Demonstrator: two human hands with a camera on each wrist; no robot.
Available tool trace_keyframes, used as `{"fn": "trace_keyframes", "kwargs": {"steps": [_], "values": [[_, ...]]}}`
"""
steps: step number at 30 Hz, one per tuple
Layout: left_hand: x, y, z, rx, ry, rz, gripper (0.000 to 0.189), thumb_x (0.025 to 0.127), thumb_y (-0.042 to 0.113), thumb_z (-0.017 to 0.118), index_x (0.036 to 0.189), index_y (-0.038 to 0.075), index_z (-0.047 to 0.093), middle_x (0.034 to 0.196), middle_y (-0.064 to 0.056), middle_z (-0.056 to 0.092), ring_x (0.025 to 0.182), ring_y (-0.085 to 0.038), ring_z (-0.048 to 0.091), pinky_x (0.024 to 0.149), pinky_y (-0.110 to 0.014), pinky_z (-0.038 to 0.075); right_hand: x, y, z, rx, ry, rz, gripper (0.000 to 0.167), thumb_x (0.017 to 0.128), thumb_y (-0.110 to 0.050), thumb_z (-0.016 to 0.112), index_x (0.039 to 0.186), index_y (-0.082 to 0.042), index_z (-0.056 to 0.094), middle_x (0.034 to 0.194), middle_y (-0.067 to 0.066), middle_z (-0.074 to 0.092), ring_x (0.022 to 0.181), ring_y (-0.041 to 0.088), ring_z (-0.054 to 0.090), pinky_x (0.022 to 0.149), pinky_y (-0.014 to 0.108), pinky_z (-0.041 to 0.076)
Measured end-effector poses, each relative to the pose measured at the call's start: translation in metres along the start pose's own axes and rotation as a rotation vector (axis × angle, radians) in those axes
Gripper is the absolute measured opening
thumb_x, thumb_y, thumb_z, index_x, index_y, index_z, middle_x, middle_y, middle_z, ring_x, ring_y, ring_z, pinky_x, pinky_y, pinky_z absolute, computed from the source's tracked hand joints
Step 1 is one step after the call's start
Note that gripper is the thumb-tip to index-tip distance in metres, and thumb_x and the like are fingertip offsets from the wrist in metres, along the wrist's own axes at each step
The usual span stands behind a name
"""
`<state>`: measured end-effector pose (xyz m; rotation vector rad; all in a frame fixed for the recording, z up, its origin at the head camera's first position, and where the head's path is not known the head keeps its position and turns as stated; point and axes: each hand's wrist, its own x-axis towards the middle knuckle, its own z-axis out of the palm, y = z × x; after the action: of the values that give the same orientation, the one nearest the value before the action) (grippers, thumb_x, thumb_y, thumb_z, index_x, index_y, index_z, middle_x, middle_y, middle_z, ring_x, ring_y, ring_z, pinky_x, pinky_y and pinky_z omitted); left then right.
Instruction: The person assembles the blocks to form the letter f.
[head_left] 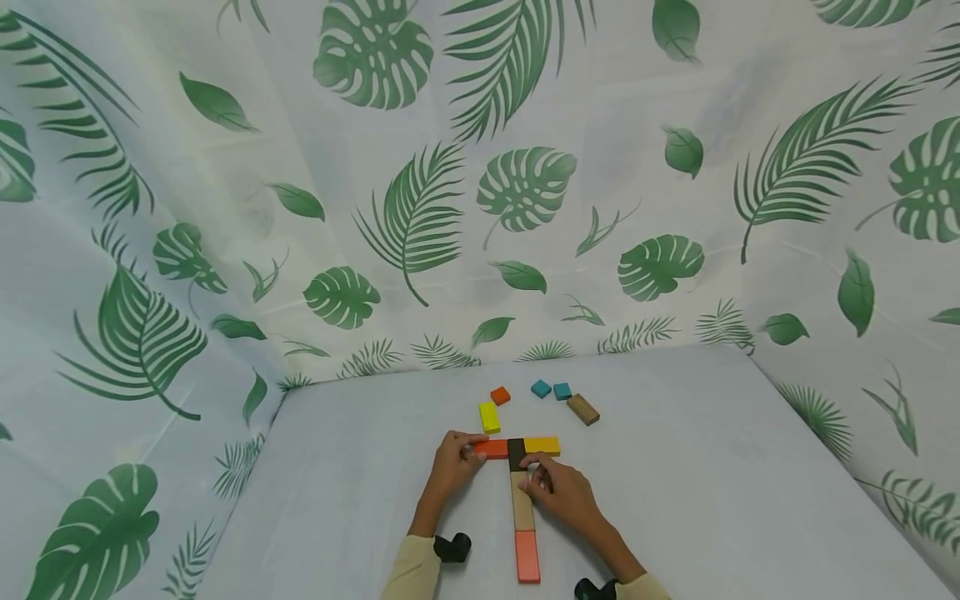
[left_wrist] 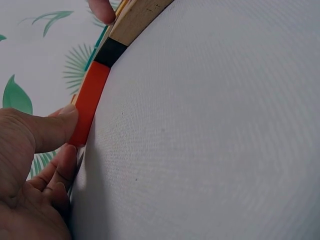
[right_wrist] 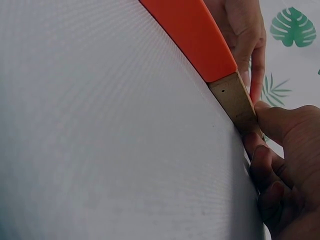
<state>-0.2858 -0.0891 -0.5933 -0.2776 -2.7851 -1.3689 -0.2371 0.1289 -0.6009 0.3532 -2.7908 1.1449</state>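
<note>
A T of flat blocks lies on the table. Its crossbar runs from a red-orange block [head_left: 492, 449] through the top of a dark block [head_left: 517, 455] to an amber block [head_left: 542, 446]. Below the dark block, a light wooden block [head_left: 522, 502] and a coral block [head_left: 527, 557] form the stem. My left hand [head_left: 454, 462] pinches the outer end of the red-orange block between thumb and fingers. With curled fingers, my right hand [head_left: 561, 490] holds the wooden block at its upper right edge, the index fingertip overlapping the dark block. The thumb [right_wrist: 272, 120] shows against the wood.
Behind the T lie a yellow block [head_left: 490, 417], a small orange block [head_left: 500, 396], two small teal blocks [head_left: 541, 388] and a brown wooden block [head_left: 583, 409]. Leaf-patterned cloth [head_left: 450, 333] rises around the back and sides of the white table [head_left: 675, 433].
</note>
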Motion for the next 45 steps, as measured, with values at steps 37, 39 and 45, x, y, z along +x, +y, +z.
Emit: {"fn": "trace_keyframes", "kwargs": {"steps": [37, 39, 45], "values": [[0.0005, -0.0012, -0.0033, -0.045, 0.008, -0.011, 0.029, 0.089, 0.020, 0.071, 0.116, 0.010, 0.071, 0.101, -0.008, 0.056, 0.078, -0.012, 0.046, 0.065, -0.021, 0.039, 0.0004, -0.0031, -0.0030, 0.009, -0.012, -0.006, 0.024, 0.087, -0.033, 0.073, 0.106, -0.022, 0.065, 0.069, -0.015, 0.051, 0.059, -0.001, 0.041, 0.054, 0.018, 0.035], [-0.0007, -0.0010, -0.0031, -0.047, 0.009, -0.012, 0.029, 0.089, 0.020, 0.071, 0.117, 0.010, 0.070, 0.101, -0.008, 0.057, 0.079, -0.012, 0.046, 0.066, -0.021, 0.039, 0.0000, -0.0026, -0.0027, 0.005, -0.009, -0.008, 0.024, 0.087, -0.034, 0.073, 0.106, -0.022, 0.065, 0.069, -0.015, 0.051, 0.058, -0.001, 0.041, 0.054, 0.018, 0.035], [-0.0037, -0.0003, -0.0039, -0.057, 0.027, 0.007, 0.027, 0.090, 0.017, 0.069, 0.116, 0.008, 0.070, 0.101, -0.008, 0.060, 0.079, -0.011, 0.048, 0.067, -0.021, 0.040, -0.0002, 0.0004, -0.0010, -0.003, -0.006, -0.011, 0.023, 0.087, -0.034, 0.073, 0.105, -0.023, 0.065, 0.069, -0.016, 0.051, 0.057, -0.002, 0.041, 0.053, 0.018, 0.035]]}}
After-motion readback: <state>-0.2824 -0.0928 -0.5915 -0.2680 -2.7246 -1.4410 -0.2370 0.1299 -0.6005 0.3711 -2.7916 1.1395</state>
